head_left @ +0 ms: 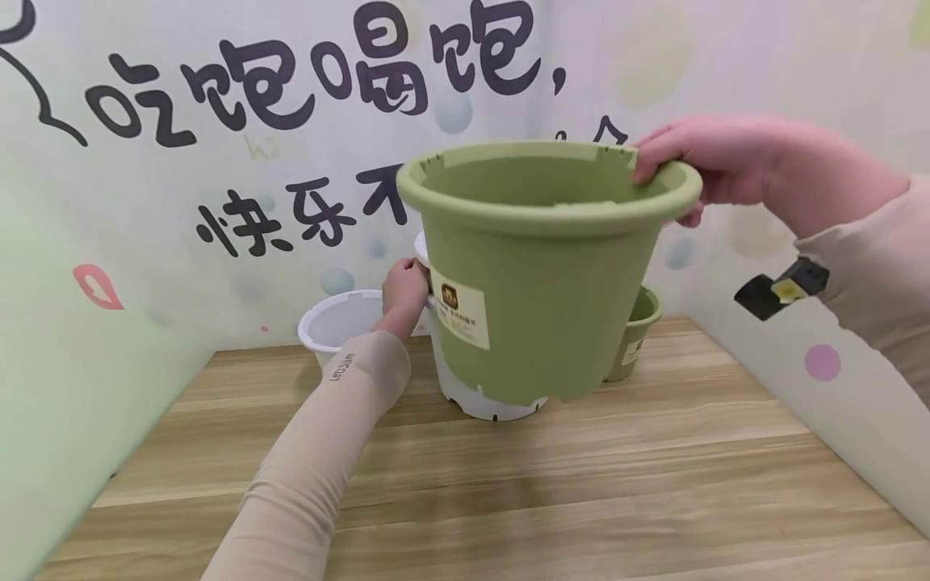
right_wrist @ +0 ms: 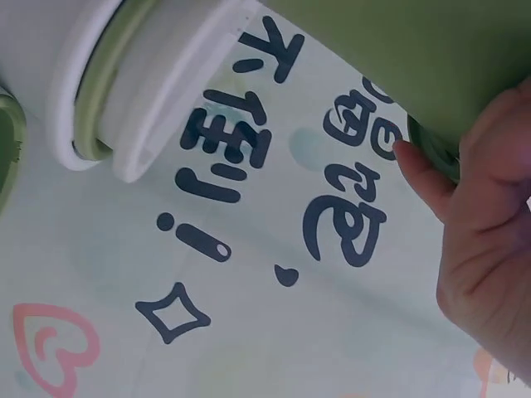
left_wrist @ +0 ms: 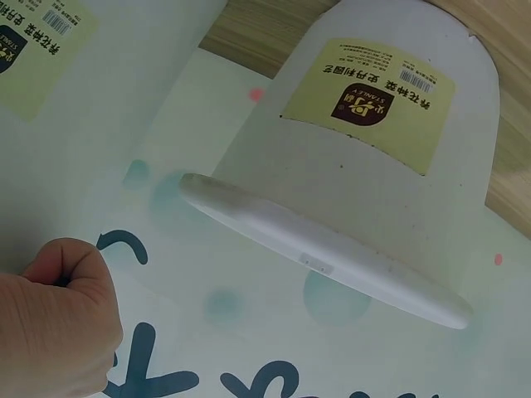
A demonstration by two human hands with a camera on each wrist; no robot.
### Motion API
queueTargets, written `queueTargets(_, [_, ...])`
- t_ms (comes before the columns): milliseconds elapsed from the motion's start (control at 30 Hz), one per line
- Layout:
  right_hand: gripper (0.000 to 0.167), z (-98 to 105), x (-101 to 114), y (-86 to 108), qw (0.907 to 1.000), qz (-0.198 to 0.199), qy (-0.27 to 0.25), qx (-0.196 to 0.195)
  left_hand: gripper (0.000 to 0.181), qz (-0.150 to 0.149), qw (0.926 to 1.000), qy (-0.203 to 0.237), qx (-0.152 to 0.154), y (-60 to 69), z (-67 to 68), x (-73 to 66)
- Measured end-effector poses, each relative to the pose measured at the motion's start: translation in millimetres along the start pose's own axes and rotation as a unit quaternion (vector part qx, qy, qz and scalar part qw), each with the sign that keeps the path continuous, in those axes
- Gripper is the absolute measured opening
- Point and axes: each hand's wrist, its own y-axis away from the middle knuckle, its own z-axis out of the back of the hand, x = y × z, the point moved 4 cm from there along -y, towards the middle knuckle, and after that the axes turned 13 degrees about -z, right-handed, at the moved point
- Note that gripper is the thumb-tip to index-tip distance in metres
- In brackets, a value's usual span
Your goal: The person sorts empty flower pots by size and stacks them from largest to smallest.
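Note:
A large green flowerpot [head_left: 552, 298] is held up above the table, upright, its cream label facing me at the left. My right hand [head_left: 726, 161] grips its rim at the right, thumb over the inside. Behind it, a white flowerpot [head_left: 479, 401] stands on the table, mostly hidden. My left hand [head_left: 404, 289] holds that pot's rim on the left side with curled fingers. In the right wrist view, a white rim [right_wrist: 178, 91], a green rim [right_wrist: 104, 99] and another white rim [right_wrist: 66, 124] lie close together, as if nested. The left wrist view shows my left hand [left_wrist: 62, 319] beside the pot.
A smaller white flowerpot [head_left: 327, 351] with a yellow label stands left of my left hand. At the back right is a small green flowerpot [head_left: 626, 355]. The wooden table [head_left: 508, 500] meets a patterned wall [head_left: 218, 307] behind and at both sides.

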Motion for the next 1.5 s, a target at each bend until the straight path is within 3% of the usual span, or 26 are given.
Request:
queueTargets(300, [0.027, 25, 37, 4.7, 0.9977, -0.015, -0.062, -0.023, 0.044, 0.009, 0.9997, 0.016, 0.013, 0.6, -0.5, 0.8])
queueTargets(567, [0.023, 45, 64, -0.4, 0.9868, -0.023, -0.145, -0.068, 0.042, -0.016, 0.9998, 0.010, -0.003, -8.6, -4.3, 9.2])
queueTargets(733, [0.023, 51, 76, -6.1, 0.9823, -0.037, -0.152, -0.104, 0.045, -0.036, 0.9993, 0.007, -0.001, -10.7, -5.7, 12.4])
queueTargets(800, [0.020, 53, 80, -8.2, 0.9789, -0.042, -0.148, -0.135, 0.046, -0.039, 0.9992, 0.011, -0.001, -9.9, -5.8, 12.3])
queueTargets(1100, [0.016, 50, 87, -25.2, 0.9622, -0.072, -0.136, -0.225, 0.048, -0.044, 0.9989, 0.015, -0.004, -10.2, -5.4, 13.4])
queueTargets(1233, [0.015, 44, 86, -36.0, 0.9565, -0.082, -0.149, -0.237, 0.047, -0.043, 0.9990, 0.012, 0.001, -10.1, -3.8, 13.0])
queueTargets(1500, [0.012, 27, 78, -57.2, 0.9565, -0.086, -0.149, -0.236, 0.048, -0.030, 0.9993, 0.018, 0.010, -6.5, -1.4, 11.8])
